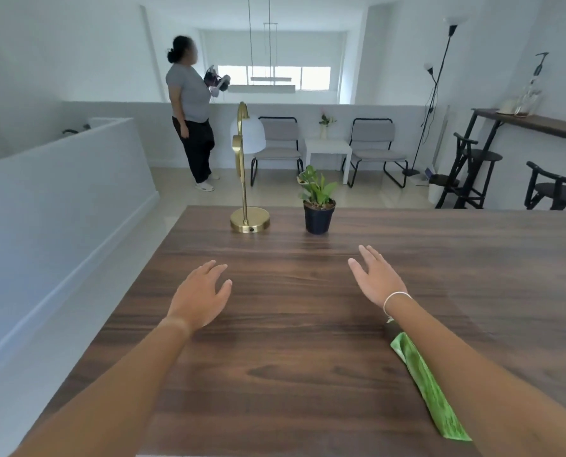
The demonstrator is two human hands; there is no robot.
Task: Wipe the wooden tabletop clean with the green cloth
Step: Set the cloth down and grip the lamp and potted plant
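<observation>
Under the right forearm lies the crumpled green cloth.

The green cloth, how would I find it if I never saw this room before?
Start at the big wooden tabletop that fills the near part of the picture. Follow the person's right forearm back from the right hand; the green cloth lies flat on the wood, partly under that arm. It is the only bright green, flat thing there; the potted plant stands upright at the far edge.
</observation>
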